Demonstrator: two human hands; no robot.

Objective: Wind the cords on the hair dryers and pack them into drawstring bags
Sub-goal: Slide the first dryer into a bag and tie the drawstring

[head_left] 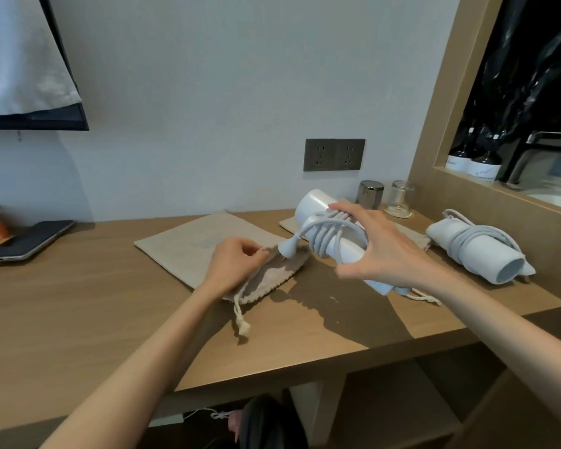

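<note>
My right hand (pixel 379 251) grips a white hair dryer (pixel 318 209) with its grey cord wound round the body; the plug (pixel 289 248) dangles just above the bag's mouth. A beige drawstring bag (pixel 188 244) lies flat on the wooden desk (pixel 78 303), and my left hand (pixel 234 270) pinches the upper edge of its opening, holding the mouth apart. A second white hair dryer (pixel 480 251), cord wound round it, lies on the desk to the right. A second beige bag (pixel 415 238) lies partly hidden behind my right hand.
A phone (pixel 30 241) lies at the desk's left, next to orange packets. A metal cup (pixel 370 194) and a glass (pixel 400 199) stand by the wall under a double socket (pixel 334 154). A wooden-framed opening at right shows dark bottles (pixel 473 157).
</note>
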